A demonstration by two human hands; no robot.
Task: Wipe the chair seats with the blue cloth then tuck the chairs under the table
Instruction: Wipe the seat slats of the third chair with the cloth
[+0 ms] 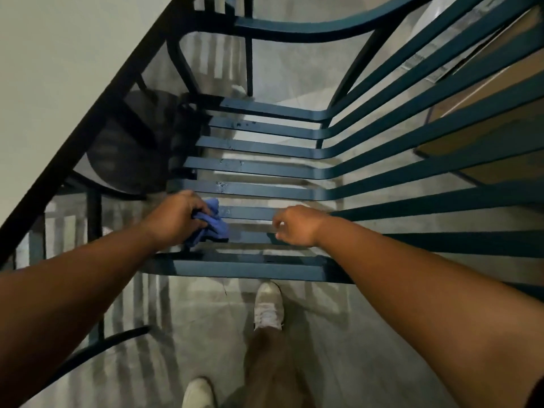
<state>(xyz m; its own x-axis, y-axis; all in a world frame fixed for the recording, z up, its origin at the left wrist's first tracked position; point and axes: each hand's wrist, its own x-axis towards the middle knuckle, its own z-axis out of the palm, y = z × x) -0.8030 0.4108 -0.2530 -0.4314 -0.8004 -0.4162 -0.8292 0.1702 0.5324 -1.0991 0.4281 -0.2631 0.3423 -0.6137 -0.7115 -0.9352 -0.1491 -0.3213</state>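
Both hands worked low over the chair: the left hand [173, 220] gripped the bunched cloth [212, 223] against a slat near the seat's [265, 188] front left corner, while the right hand [295, 226] rested on a neighbouring slat with fingers loosely curled, holding nothing. Largest in view, the chair [309, 28] stood with its slatted seat facing the person, back rising to the right; a dark mesh table [88, 125] sat along its left edge. White shoes [268, 309] stood at the front edge. With gaps between slats, the cloth could slip through or skip the marks still dotting the farther slats.
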